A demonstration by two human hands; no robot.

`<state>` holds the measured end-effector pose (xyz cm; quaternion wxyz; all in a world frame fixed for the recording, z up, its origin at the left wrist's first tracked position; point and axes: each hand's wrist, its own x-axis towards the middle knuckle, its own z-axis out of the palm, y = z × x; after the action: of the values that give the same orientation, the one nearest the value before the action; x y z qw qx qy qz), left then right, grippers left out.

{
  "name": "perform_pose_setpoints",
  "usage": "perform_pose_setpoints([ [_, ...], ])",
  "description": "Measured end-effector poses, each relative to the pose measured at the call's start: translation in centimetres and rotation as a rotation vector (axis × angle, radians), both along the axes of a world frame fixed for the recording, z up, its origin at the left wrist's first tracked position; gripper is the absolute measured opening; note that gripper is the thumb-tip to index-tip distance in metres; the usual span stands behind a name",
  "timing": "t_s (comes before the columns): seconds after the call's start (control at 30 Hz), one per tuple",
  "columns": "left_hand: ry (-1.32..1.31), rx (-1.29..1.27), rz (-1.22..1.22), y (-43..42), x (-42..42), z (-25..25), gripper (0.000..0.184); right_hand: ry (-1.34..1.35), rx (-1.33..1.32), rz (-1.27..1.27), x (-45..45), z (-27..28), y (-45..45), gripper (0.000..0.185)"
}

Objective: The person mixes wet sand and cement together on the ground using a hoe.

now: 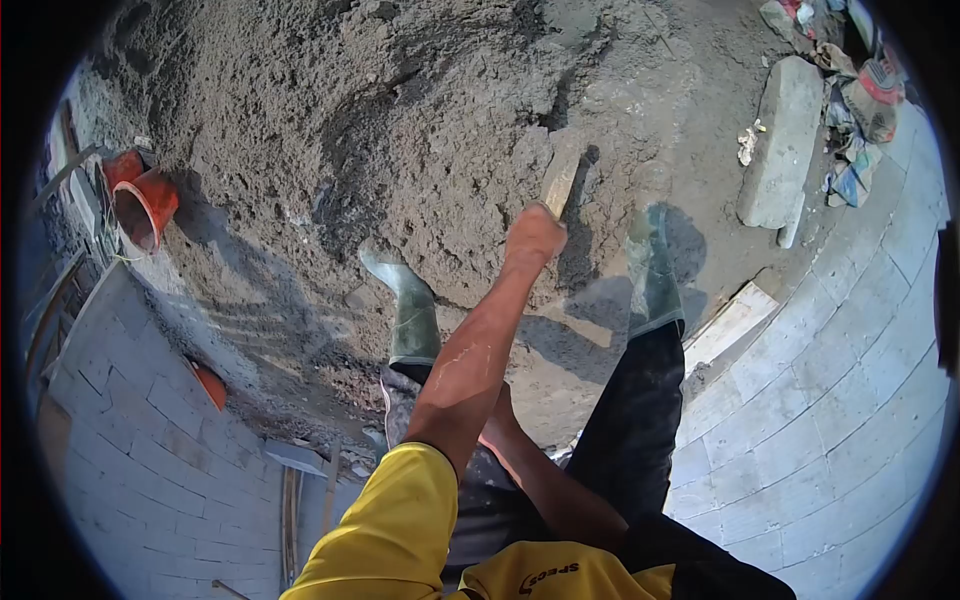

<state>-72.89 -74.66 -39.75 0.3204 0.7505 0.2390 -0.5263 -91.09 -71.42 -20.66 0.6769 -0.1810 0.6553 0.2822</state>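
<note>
My left hand point(537, 236) is closed around a wooden tool handle point(561, 183), with the arm stretched forward over the wet grey mortar point(440, 130). The handle slants away from me toward the mortar. Mortar-coloured material hides the tool's head, so I cannot tell its kind. Below my left forearm, my right hand point(502, 422) shows only in part, close to my thighs. The forearm covers its fingers, and whatever they may hold is out of sight. Mortar coats my green rubber boots point(415, 322), which stand apart on either side of my left hand.
Orange buckets point(150, 208) lie tipped at the left edge of the mortar. On the right are a pale concrete block point(783, 145), crumpled sacks point(872, 105) and a board point(730, 325). Grey block walls point(835, 400) curve along both sides.
</note>
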Motion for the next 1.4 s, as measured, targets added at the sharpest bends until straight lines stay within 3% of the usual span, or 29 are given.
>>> perform_pose_setpoints([
  [0.07,0.003,-0.007,0.115,1.8,-2.0,5.9,0.043,0.027,-0.054,0.134,-5.1,3.2,-0.8,0.037],
  [0.13,-0.110,0.001,0.343,3.7,-5.8,9.6,0.034,0.051,0.005,0.807,-8.9,5.0,-2.7,0.027],
  [0.17,-0.149,-0.020,0.428,4.5,-5.9,12.1,0.032,-0.075,-0.189,0.752,-10.8,5.5,-2.5,0.028],
  [0.27,-0.343,-0.047,0.640,6.6,-1.3,18.0,0.029,-0.495,-0.590,0.978,-8.1,1.8,-2.9,0.031],
  [0.33,-0.543,-0.152,0.811,6.4,6.9,19.4,0.013,-0.523,-0.530,1.030,0.7,-2.7,-5.1,0.026],
  [0.43,-0.840,-0.169,0.762,7.0,17.3,14.1,0.019,-0.725,-0.598,1.119,12.5,-10.1,-7.8,0.031],
  [0.5,-0.768,-0.043,0.786,6.7,19.5,6.3,0.022,-0.659,-0.501,1.151,12.8,-12.6,-9.2,0.031],
  [0.57,-0.529,0.104,0.672,5.7,14.1,-2.0,0.026,-0.474,-0.305,1.107,8.2,-12.4,-10.9,0.031],
  [0.6,-0.485,0.061,0.720,4.7,10.1,-3.6,0.029,-0.424,-0.231,1.027,4.9,-11.3,-11.3,0.031],
  [0.63,-0.440,0.151,0.610,4.2,6.1,-5.5,0.024,-0.214,-0.138,0.897,3.7,-8.6,-11.0,0.033],
  [0.67,-0.256,-0.064,0.863,3.7,4.3,-0.6,0.019,-0.172,-0.171,0.991,1.6,-6.6,-11.5,0.036],
  [0.73,-0.106,-0.092,0.959,3.5,-2.1,1.0,0.013,-0.312,-0.331,1.275,-4.7,-3.8,-13.6,0.037],
  [0.77,-0.118,-0.063,1.047,2.9,-3.2,4.8,0.013,-0.446,-0.494,1.447,-6.8,-3.5,-14.5,0.036],
  [0.8,-0.132,-0.042,1.133,2.2,-2.4,8.8,0.013,-0.457,-0.510,1.437,-5.9,-3.8,-14.6,0.036],
  [0.87,-0.260,-0.112,1.163,3.6,0.6,15.0,0.013,-0.402,-0.523,1.521,-4.6,-2.7,-14.3,0.035],
  [0.9,-0.411,-0.148,1.165,4.6,2.6,16.5,0.012,-0.568,-0.658,1.427,-2.2,-3.6,-13.7,0.034],
  [0.93,-0.548,-0.159,1.140,5.8,6.2,18.3,0.012,-0.734,-0.783,1.319,2.1,-5.7,-12.6,0.032],
  [1.0,-0.879,-0.276,1.066,8.0,14.1,19.5,0.013,-0.854,-0.743,1.298,12.6,-8.4,-10.3,0.033],
  [1.03,-1.007,-0.216,1.034,8.2,18.6,19.9,0.016,-0.871,-0.683,1.333,18.4,-9.1,-9.0,0.031],
  [1.07,-1.154,-0.256,0.888,9.4,22.2,18.1,0.018,-0.993,-0.646,1.210,21.7,-12.3,-7.5,0.029],
  [1.13,-1.093,-0.140,0.777,10.4,26.8,13.2,0.020,-1.105,-0.614,1.088,23.0,-15.0,-7.0,0.027],
  [1.2,-0.717,0.035,0.732,10.2,24.9,3.9,0.021,-0.657,-0.219,1.112,20.3,-13.9,-6.8,0.023],
  [1.23,-0.498,0.109,0.670,9.8,21.4,-0.8,0.024,-0.549,-0.159,1.024,17.6,-12.7,-7.0,0.020],
  [1.3,-0.332,0.178,0.651,8.2,12.7,-6.5,0.025,-0.298,-0.050,0.835,10.3,-11.0,-8.8,0.018],
  [1.33,-0.246,0.083,0.768,7.3,8.0,-7.8,0.023,-0.262,-0.102,0.899,6.7,-9.9,-10.0,0.022],
  [1.4,-0.190,0.017,0.995,5.3,2.6,-1.5,0.023,-0.455,-0.371,1.326,-0.7,-8.5,-13.8,0.032],
])
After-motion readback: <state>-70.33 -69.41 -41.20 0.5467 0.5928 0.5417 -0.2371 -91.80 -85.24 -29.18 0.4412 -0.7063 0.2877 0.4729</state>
